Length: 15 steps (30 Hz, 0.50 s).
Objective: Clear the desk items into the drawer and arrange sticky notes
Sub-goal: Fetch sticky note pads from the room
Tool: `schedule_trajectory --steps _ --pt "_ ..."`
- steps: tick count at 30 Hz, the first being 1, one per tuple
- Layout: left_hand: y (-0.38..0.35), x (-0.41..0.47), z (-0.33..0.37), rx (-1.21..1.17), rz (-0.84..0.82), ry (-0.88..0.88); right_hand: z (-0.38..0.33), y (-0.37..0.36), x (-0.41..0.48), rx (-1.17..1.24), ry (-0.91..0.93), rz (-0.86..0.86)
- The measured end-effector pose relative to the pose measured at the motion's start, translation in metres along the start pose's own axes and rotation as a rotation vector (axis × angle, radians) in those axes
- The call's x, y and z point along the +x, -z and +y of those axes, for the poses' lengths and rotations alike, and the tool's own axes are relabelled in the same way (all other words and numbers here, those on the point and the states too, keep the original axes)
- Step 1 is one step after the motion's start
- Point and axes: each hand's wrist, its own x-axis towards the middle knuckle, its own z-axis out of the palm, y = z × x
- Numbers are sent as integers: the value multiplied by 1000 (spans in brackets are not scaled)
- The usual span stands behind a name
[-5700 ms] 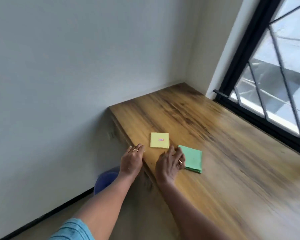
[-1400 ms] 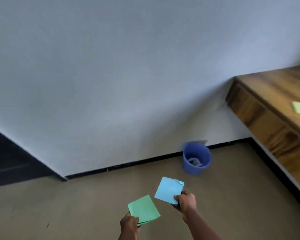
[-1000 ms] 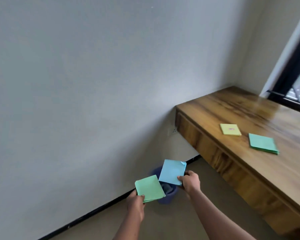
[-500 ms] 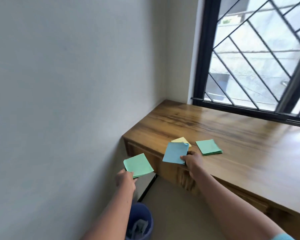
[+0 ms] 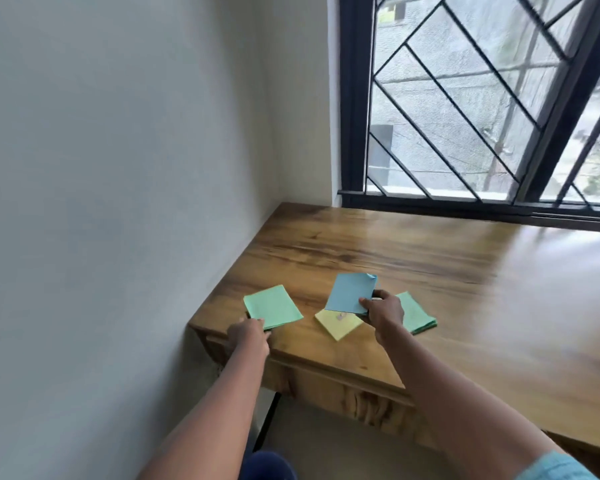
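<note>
Pinched at its near corner between thumb and fingers of the right hand (image 5: 383, 311), a blue sticky-note pad (image 5: 350, 296) is held tilted above the desk (image 5: 430, 265), its far corner curled up. Just beneath those fingers a yellow pad (image 5: 338, 323) lies flat, and beyond the knuckles a green pad (image 5: 417, 313) rests on the wood, partly hidden by the hand. Another green pad (image 5: 272, 307) is gripped at its near edge by the left hand (image 5: 252, 336), the fingers closed on it low over the desk's front corner; whether it already touches the surface cannot be told. No open drawer is seen under the front edge (image 5: 343, 382). A slip is judged possible: only a corner of the blue pad is clamped, so loose top sheets could peel or fan out. Setting it down over the yellow pad could nudge that pad askew. The left-hand pad sits close to the desk's edge and could tip off if released there.
</note>
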Motion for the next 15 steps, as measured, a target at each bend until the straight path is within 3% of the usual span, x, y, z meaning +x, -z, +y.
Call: schedule_trajectory --steps 8,15 --pt "-55 50 18 104 77 -56 -29 -45 65 -149 -22 -7" --pt "-61 67 8 522 141 -301 -20 -51 75 -518 73 87"
